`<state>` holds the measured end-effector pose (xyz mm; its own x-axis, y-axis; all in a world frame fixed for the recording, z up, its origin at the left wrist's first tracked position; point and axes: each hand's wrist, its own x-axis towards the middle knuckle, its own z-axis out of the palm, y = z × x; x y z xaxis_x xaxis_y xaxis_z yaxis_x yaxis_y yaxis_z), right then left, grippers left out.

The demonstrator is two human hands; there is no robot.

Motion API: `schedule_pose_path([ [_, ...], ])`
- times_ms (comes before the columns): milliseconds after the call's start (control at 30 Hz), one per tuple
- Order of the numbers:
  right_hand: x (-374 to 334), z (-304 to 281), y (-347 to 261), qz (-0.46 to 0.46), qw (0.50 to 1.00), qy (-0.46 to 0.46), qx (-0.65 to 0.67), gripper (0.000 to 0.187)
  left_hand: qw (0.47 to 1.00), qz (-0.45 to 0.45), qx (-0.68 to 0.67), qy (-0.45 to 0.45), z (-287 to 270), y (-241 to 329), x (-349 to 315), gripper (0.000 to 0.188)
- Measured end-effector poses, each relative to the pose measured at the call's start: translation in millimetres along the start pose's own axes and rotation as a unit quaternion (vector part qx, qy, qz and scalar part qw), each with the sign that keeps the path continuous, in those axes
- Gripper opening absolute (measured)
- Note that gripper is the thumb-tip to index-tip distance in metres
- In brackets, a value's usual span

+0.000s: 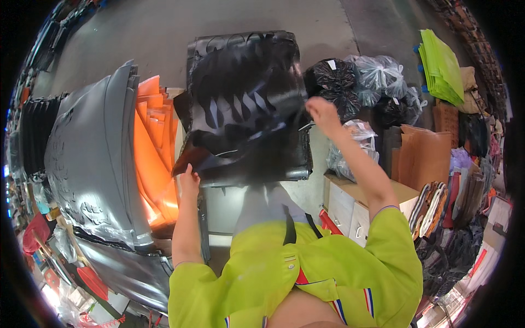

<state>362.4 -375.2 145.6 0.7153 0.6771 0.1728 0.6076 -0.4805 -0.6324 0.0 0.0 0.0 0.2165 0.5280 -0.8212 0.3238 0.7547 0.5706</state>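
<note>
A stack of glossy black sheets (249, 156) lies in front of me, and the top sheet has rows of curved cut-out holes. At the stack's near left corner, my left hand (189, 179) is closed on the edge of the top black sheet, where a brownish patch shows. My right hand (324, 115) is at the right edge of the same sheet, its fingers curled together at the rim. The fingertips there are small and slightly blurred. Between my hands the sheet looks wavy and partly raised.
Grey sheets (90, 158) and orange sheets (147, 158) hang at the left. To the right are black bags (333, 82), clear plastic bags (377, 76), a white cabinet (342, 205), brown sheets (421, 156) and bright green sheets (442, 68). Grey floor (153, 33) stretches beyond the stack.
</note>
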Motion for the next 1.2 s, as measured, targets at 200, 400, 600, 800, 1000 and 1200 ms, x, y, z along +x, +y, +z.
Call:
schedule_pose_path([
  [200, -4, -41, -79, -0.051, 0.996, 0.073, -0.008, 0.012, 0.999, 0.017, -0.042, -0.014, -3, 1, -16, 0.014],
  [400, -90, 13, -32, 0.123, 0.991, -0.038, -0.027, 0.014, 0.999, 0.032, 0.036, -0.014, -4, -8, -26, 0.013],
  [600, -121, 61, 14, 0.163, 0.980, -0.112, -0.002, 0.014, 0.995, 0.049, 0.090, -0.013, 28, -4, -39, 0.015],
  [800, -78, 29, 27, 0.117, 0.991, 0.064, 0.005, 0.013, 0.995, 0.088, 0.029, -0.036, 33, 36, -40, 0.009],
  [1000, -122, 34, 9, 0.158, 0.986, 0.053, 0.022, 0.015, 0.994, 0.069, 0.081, 0.005, 20, 33, -39, 0.019],
  [1200, -163, 58, 9, 0.175, 0.984, -0.033, 0.026, 0.019, 0.975, 0.166, 0.146, 0.006, 14, 5, -39, 0.017],
])
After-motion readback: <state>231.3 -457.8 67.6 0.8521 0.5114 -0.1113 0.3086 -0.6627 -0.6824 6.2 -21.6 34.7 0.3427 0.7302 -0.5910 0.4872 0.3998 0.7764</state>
